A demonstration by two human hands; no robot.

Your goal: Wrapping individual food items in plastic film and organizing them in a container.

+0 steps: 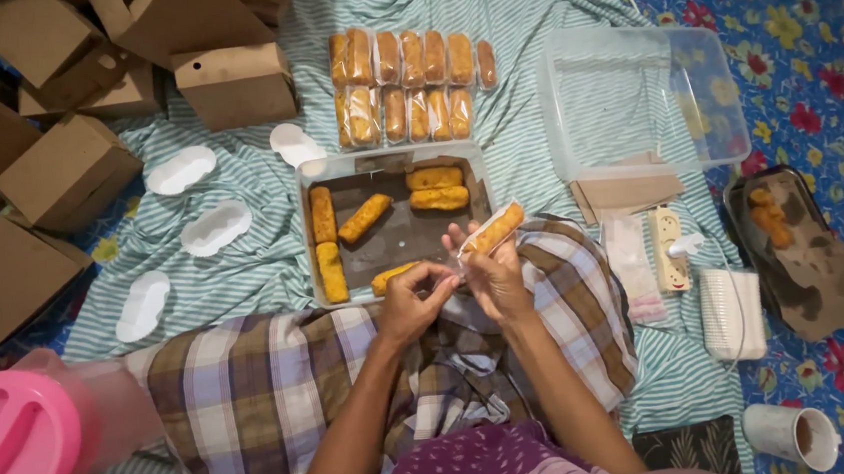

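Seated over the tray (pixel 315 175) of fried rolls, the person grips a roll in its clear sleeve (pixel 494 229) with the right hand (pixel 494 279) while the left hand (pixel 415 303) pinches the sleeve's open end, seemingly mid-wrapping; closing it neatly would need a firm, steady pinch.

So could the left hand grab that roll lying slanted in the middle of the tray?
Probably yes. The left hand is right at the tray's near edge, and nothing covers the slanted roll. But both hands are busy with the wrapped roll.
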